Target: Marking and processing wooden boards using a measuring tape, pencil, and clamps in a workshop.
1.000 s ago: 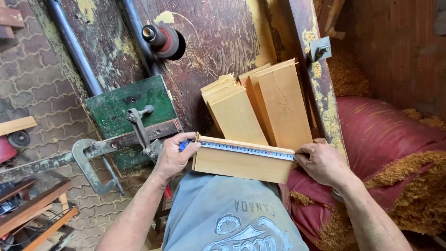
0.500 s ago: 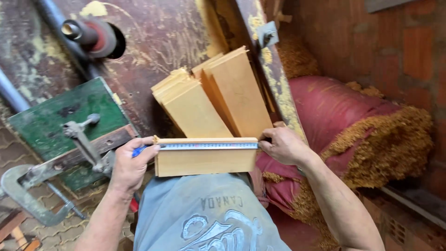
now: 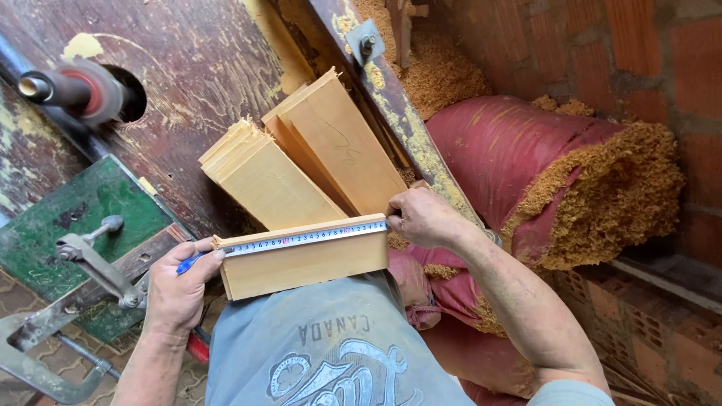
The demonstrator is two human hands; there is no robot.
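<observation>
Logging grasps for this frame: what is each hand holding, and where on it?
Left hand: blue pen, plus the left end of the wooden board. Right hand: pins the steel ruler at the board's right end.

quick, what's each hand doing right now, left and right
Left hand: closed on a blue pen, thumb pinning the ruler to the wooden board.
Right hand: closed, gripping the ruler and board's other end.

The pale wooden board (image 3: 308,263) is looking smooth and matt, the ruler (image 3: 301,238) lying glossy on it. The desk (image 3: 195,68) is showing worn, scratched dark wood; sawdust (image 3: 609,203) is looking coarse.
</observation>
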